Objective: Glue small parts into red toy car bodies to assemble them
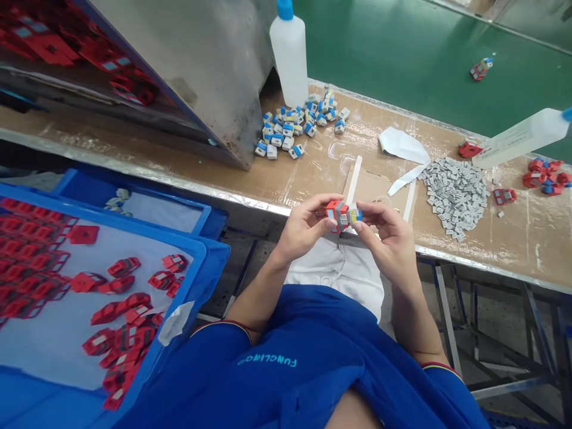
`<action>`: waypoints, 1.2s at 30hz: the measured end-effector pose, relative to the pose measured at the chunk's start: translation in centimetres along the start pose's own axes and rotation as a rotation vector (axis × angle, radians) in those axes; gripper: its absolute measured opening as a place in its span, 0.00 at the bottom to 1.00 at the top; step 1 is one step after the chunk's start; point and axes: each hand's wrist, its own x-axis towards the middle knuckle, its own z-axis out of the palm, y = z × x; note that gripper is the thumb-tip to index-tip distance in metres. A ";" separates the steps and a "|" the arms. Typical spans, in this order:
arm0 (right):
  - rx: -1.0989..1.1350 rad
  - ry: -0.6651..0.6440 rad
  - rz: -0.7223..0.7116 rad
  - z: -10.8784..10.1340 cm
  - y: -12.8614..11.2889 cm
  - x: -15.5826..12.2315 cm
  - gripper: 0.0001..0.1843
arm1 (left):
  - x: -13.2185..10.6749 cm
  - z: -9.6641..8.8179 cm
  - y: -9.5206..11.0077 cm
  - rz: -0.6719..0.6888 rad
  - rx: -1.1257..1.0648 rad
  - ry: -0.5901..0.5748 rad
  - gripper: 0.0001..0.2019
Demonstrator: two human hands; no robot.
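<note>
My left hand (pixel 308 229) is closed on a red and grey toy vehicle part (pixel 336 215), pinched between thumb and fingers. In my right hand (pixel 388 238) a small white, blue and yellow toy block (pixel 354 215) is pinched. The two pieces meet end to end in front of my waist, above the table's near edge; whether they are joined I cannot tell. Just beyond my hands lies a flat piece of cardboard (pixel 374 183). A heap of small grey plastic parts (pixel 456 193) is to the right, and similar blue-and-white blocks (pixel 286 128) are piled to the left.
A white bottle (pixel 289 59) stands beside a metal box (pixel 214 65) with red parts inside. Another bottle (pixel 521 138) tilts at right near red pieces (pixel 547 177). A blue tray (pixel 214 262) with red toy parts is at my left. A green surface (pixel 384 53) runs behind the table.
</note>
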 end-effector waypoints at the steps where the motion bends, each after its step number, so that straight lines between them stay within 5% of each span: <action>1: -0.027 0.015 -0.010 0.0 0.1 0.0 0.14 | 0.1 0.1 0.1 -0.016 0.004 0.007 0.28; 17: 0.009 0.101 0.118 -0.1 1.8 1.1 0.19 | 2.9 0.8 1.5 -0.200 0.110 -0.024 0.26; 22: -0.058 0.163 0.051 0.4 2.3 1.1 0.20 | 3.3 1.3 1.1 -0.216 0.032 0.014 0.28; 30: -0.307 0.062 -0.195 0.5 2.1 1.5 0.27 | 3.0 1.7 0.7 -0.214 0.044 0.054 0.26; 36: -0.397 -0.038 -0.189 0.7 2.0 1.5 0.37 | 3.1 1.7 0.6 -0.190 0.020 -0.018 0.26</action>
